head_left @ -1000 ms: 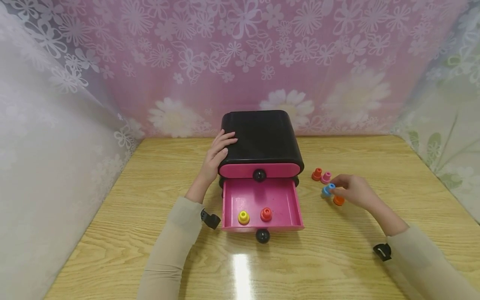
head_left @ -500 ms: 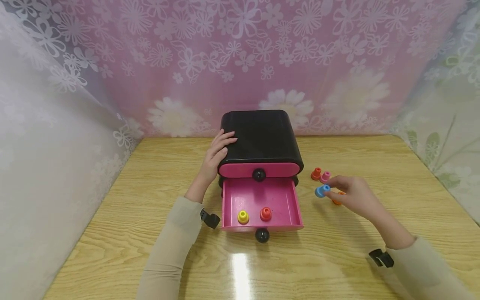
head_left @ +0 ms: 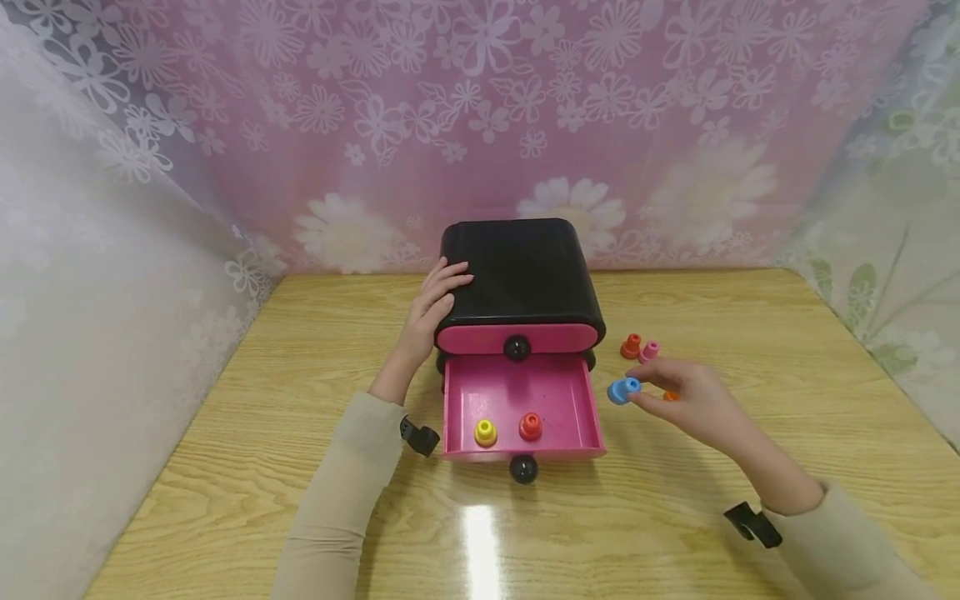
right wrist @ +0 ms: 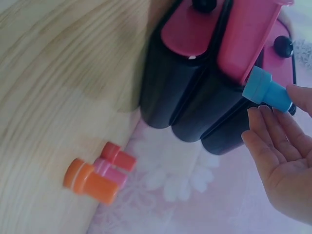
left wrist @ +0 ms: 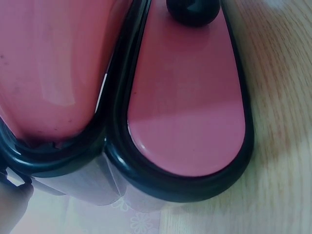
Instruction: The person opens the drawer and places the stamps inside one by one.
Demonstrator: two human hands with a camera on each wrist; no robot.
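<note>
My left hand (head_left: 427, 317) rests against the left side of a black chest of drawers (head_left: 517, 267), fingers laid over its top edge. The pink middle drawer (head_left: 517, 387) is pulled out, with a yellow stamp (head_left: 485, 432) and a red stamp (head_left: 530, 427) standing near its front. Right of that drawer, my right hand (head_left: 697, 400) pinches a blue stamp (head_left: 621, 392) between thumb and fingertips, tilted and raised over the table. In the right wrist view the blue stamp (right wrist: 265, 90) overlaps the drawer's edge. The left wrist view shows a closed pink drawer front (left wrist: 187, 97).
On the wooden table (head_left: 315, 375) right of the chest stand another red stamp (head_left: 632, 346) and a pink stamp (head_left: 649, 351). An orange stamp (head_left: 671, 396) is partly hidden behind my right hand. A flowered cloth (head_left: 390, 125) hangs behind the table.
My right hand has lifted the blue stamp from beside the orange one and carried it left toward the pulled-out drawer. My left hand has stayed on the chest.
</note>
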